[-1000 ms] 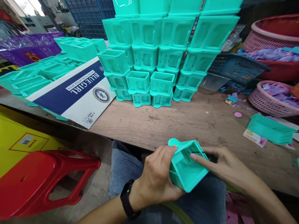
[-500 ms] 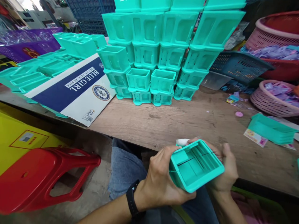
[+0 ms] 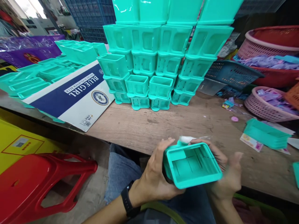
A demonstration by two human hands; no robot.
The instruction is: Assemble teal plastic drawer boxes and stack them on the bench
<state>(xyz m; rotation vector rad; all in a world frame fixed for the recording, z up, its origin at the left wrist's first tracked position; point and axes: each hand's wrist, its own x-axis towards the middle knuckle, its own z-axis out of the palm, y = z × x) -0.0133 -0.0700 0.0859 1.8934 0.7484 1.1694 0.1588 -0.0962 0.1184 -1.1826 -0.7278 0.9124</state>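
Since the last frame I've rotated the teal box point(image 3: 192, 165) so its open mouth faces me more squarely, and it sits slightly left of where it was. Far left: red stool point(image 3: 39, 183) on the floor, yellow carton point(image 3: 18, 143) behind it. On the desk point(image 3: 163, 124), a blue-and-white "BLUE GIRL" cardboard sheet point(image 3: 70, 95) lies over flat teal trays point(image 3: 25, 82). My left hand point(image 3: 154, 177), black watch point(image 3: 127, 202) on the wrist, grips the box's left wall, fingers closed round it. Box is held above my lap, just off the desk's near edge: rectangular, thick flared rim, thin ribs and a partition step inside. A small white piece point(image 3: 187, 139) shows just behind its top edge. My right hand point(image 3: 224, 174) cups the box's right side and underside, blurred, fingers wrapped on it. Behind, centre: tall stack of identical teal boxes point(image 3: 163, 59). Right: blue basket point(image 3: 231, 73), pink basket point(image 3: 266, 105), another teal box point(image 3: 266, 133) lying on the desk.
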